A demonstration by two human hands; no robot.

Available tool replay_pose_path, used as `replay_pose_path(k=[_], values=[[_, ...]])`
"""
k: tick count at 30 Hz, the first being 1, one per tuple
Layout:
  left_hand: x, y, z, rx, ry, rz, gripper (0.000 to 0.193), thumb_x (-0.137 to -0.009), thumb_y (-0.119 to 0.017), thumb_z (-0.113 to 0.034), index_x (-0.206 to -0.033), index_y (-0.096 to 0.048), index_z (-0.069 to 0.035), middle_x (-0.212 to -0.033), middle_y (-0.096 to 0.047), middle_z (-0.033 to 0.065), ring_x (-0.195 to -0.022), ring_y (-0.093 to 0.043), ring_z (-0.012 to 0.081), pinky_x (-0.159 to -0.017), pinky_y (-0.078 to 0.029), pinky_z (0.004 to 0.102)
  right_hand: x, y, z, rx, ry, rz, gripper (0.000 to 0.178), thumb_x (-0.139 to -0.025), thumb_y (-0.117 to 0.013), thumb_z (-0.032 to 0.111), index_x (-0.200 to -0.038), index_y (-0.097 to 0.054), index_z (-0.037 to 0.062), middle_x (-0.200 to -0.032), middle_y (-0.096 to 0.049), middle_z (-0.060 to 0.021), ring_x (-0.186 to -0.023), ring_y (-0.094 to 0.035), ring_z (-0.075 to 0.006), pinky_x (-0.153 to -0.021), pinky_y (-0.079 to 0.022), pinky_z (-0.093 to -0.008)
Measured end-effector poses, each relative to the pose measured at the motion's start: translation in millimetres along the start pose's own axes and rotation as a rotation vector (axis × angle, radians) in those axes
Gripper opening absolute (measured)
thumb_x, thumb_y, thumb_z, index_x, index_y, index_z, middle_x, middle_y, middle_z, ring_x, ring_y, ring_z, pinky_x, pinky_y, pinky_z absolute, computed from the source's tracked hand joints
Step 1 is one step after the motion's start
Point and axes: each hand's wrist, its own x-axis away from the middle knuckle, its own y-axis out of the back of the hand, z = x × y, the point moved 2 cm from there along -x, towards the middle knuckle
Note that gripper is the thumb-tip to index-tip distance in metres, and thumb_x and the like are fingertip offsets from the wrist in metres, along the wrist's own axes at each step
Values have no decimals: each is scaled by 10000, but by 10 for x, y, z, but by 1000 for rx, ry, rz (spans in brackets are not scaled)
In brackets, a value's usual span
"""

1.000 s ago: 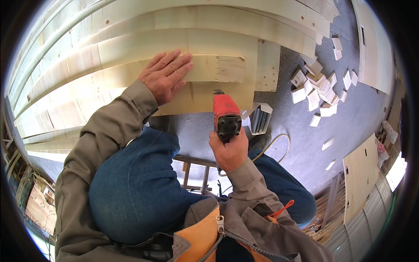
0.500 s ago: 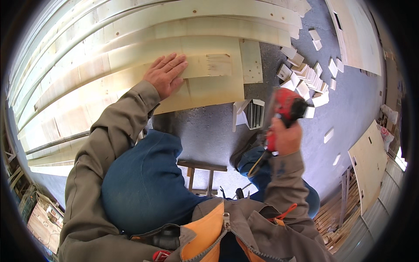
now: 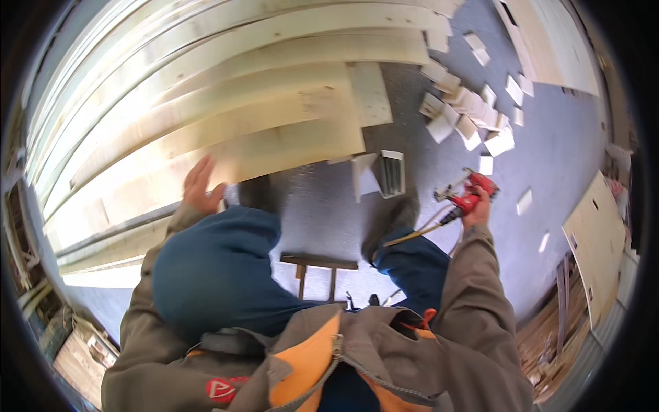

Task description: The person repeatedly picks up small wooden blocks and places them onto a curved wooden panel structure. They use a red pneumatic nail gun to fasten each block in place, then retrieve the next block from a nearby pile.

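In my right hand (image 3: 478, 210) is a red air nail gun (image 3: 482, 184), gripped by its handle over the floor to the right of my knees. A yellowish air hose (image 3: 410, 236) trails from it toward my right leg. My left hand (image 3: 199, 187) holds nothing; its fingers are stretched out, with the thumb apart, at the near edge of the pale wooden boards (image 3: 302, 145). Blur hides whether it touches them. The boards lie overlapping, side by side, in front of me and off to the left.
Loose small wood blocks (image 3: 473, 110) lie heaped and scattered on the grey floor (image 3: 549, 151). A small open box (image 3: 392, 173) with dark strips inside stands beyond my right foot. Between my legs is a low wooden stool (image 3: 319, 261). A plywood sheet (image 3: 599, 247) leans at the right.
My left hand has lifted off the board and drawn back toward me, to the left. My right hand has carried the nail gun rightward and nearer, turning it sideways.
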Motion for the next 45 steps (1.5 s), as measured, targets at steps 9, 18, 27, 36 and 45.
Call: replay_pose_path(k=[9,18,27,36,45], values=[[495,-365,306,36,118,-128,655,-782,-824,-61,-1416,-667,-17,-1463,-649,212,-1365,-614,372,-1149,-488,442,-500,197,-835,-178,-29,-116,339,-964,-686,193,-1250,-640,18,-1063,-710,-88,-728,-602,-132,-631,-553,-291],[-56,-193,-139,22,185,61,624,-878,-813,-141,-1453,-608,-11,-1524,-579,221,-1392,-564,403,-1155,-475,459,-695,735,-1105,-232,-142,-118,435,-1008,-639,299,-1369,-589,62,-1222,-711,-144,-832,-669,-253,-714,-599,-399],[-718,225,50,-248,195,12,995,-720,-935,-216,-1582,-462,-64,-1634,-454,204,-1489,-449,403,-1204,-407,490,-525,530,-1296,-92,-404,-251,616,-1012,-685,537,-1439,-579,105,-1430,-621,-201,-1246,-646,-392,-1054,-552,-556],[-1285,190,347,-267,183,173,654,-671,-913,-337,-1228,-675,-89,-1238,-661,176,-1222,-630,387,-1095,-469,494,-970,896,216,807,-126,-556,434,-994,-719,486,-943,-669,58,-683,-609,-119,-581,-599,-270,-497,-468,-446],[-815,1381,-204,-258,-7,18,563,-638,-860,-340,-1116,-714,-80,-1089,-669,167,-1067,-651,381,-981,-501,505,1872,-3845,431,1479,1424,581,786,-767,-851,77,-1492,-555,15,-1414,-629,-202,-1289,-596,-402,-1128,-459,-486]])
